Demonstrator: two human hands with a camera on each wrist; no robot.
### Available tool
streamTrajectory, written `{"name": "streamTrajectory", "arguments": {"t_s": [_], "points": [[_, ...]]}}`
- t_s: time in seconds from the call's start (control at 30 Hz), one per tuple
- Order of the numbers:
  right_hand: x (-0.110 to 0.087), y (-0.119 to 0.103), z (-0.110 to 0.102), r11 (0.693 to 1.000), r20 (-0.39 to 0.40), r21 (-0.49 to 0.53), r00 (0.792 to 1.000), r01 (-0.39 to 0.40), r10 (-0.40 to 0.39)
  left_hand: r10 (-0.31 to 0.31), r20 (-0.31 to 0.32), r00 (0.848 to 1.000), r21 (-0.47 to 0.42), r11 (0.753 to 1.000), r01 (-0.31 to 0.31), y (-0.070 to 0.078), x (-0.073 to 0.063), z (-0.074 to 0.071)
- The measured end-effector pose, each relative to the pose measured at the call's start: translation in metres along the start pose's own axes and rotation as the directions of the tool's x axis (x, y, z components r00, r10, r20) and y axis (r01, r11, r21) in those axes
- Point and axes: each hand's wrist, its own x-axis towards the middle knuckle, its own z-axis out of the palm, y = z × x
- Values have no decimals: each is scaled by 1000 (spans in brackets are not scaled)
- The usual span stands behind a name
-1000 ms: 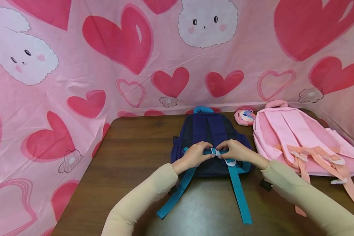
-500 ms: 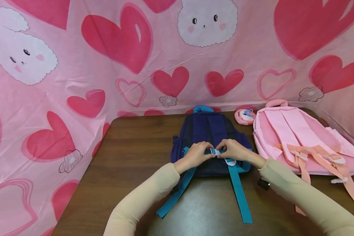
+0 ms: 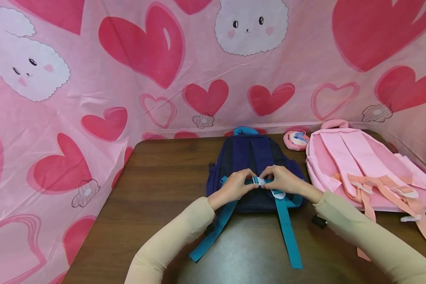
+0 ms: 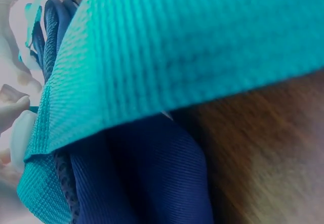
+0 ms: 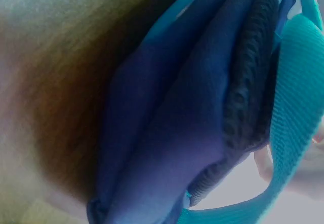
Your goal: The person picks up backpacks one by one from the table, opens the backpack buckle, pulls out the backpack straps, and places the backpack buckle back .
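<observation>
A navy backpack (image 3: 260,157) lies on the table with its shoulder straps facing up. Across its lower part, a white plastic buckle (image 3: 259,181) on teal webbing sits between my two hands. My left hand (image 3: 235,185) pinches the buckle's left end between thumb and fingers, and my right hand (image 3: 283,180) pinches its right end. Fingertips partly cover the buckle, so I cannot tell whether its halves are joined. A teal strap (image 4: 192,41) crosses close in front of the left wrist camera. The right wrist view has a looped teal strap (image 5: 298,87) beside the bag's navy side (image 5: 167,117).
To the right lies a pink backpack (image 3: 362,165) with peach straps trailing towards the front edge. A small round pink pouch (image 3: 296,141) sits between the bags. Two loose teal strap ends, one of them the right strap (image 3: 288,236), hang onto the brown table (image 3: 156,197).
</observation>
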Motion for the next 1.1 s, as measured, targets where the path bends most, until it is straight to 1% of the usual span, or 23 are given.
{"name": "streamTrajectory", "arguments": {"t_s": [0.17,0.27,0.37,0.57,0.7,0.87,1.1], "points": [[1,-5,-3,1000,-31,-10,999,24,-24,22,-18,1000,-99,995,-23,-2,-1,-4],[2,-7,-6,999,-34,-6,998,48,-48,31,-33,999,-133,990,-36,-4,-2,-5],[3,-9,-7,997,-35,-12,997,74,-74,46,-53,998,-139,989,-53,-6,-2,-5],[3,-13,-8,992,-55,-56,991,115,-118,92,-100,991,-152,983,-107,-9,-4,-5],[3,-15,-9,988,-71,-72,987,137,-142,90,-122,988,-163,980,-110,-10,-5,-5],[4,-18,-10,983,-72,-97,984,155,-162,88,-143,986,-149,983,-110,-10,-6,-6],[5,-20,-11,978,-64,-126,982,168,-177,103,-207,973,-142,981,-134,-12,-6,-6]]}}
